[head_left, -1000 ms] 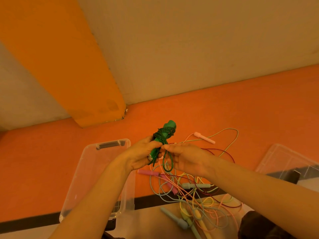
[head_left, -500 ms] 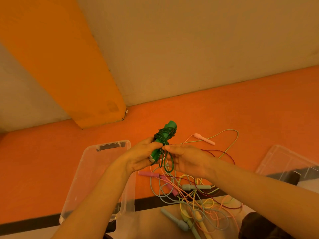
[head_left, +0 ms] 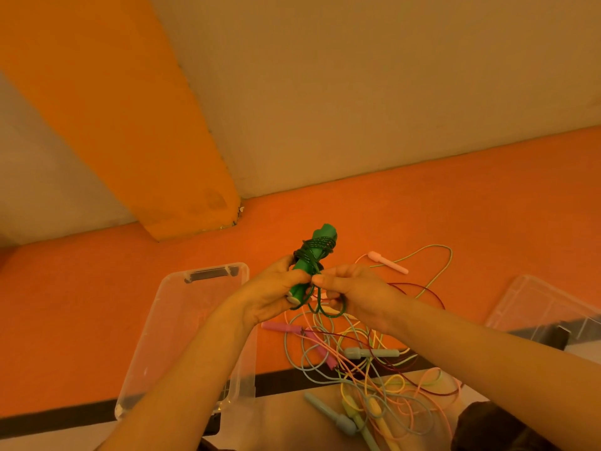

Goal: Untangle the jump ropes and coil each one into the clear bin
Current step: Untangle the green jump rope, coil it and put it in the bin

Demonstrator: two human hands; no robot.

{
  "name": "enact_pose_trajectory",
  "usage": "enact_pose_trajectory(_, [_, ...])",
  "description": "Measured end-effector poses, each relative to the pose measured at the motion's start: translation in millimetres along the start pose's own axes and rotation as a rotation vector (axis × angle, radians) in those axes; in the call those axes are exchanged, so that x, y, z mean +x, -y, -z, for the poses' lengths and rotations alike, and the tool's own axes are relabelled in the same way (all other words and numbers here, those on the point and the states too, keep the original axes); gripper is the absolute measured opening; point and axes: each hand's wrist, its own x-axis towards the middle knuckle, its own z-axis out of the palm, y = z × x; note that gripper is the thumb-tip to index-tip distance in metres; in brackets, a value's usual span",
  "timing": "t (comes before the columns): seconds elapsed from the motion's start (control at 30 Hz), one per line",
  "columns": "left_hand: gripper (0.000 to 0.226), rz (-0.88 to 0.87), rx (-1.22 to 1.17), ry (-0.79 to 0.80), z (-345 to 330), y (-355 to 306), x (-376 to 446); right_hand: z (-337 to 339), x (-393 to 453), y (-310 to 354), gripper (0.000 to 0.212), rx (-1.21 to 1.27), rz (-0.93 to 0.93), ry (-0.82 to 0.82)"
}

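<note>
My left hand point(head_left: 271, 296) grips the green jump rope handles point(head_left: 312, 258), held upright above the floor with dark green cord wound round their upper part. My right hand point(head_left: 353, 292) pinches that green cord beside the handles, and loops of it point(head_left: 325, 309) hang below my fingers. Under my hands a tangle of pastel jump ropes point(head_left: 367, 369) lies on the floor, with pink, grey-green, blue and yellow handles. The clear bin point(head_left: 156, 323) stands to the left, under my left forearm.
A pale pink handle point(head_left: 387, 263) lies apart at the back right of the tangle. A clear lid or second bin point(head_left: 536, 307) sits at the right. An orange pillar point(head_left: 162, 177) and a wall stand behind. The floor is orange with a black stripe.
My right hand has shifted slightly along the green cord by the handles, and the hanging loops have swung a little. The left hand and the bundle have hardly moved.
</note>
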Motion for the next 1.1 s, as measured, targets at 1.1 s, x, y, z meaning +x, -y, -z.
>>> enact_pose_trajectory(1.1, [0.044,0.061,0.047,-0.053,-3.4,0.1,0.0,1.9,-2.5,9.7,0.016,-0.317,0.175,-0.126])
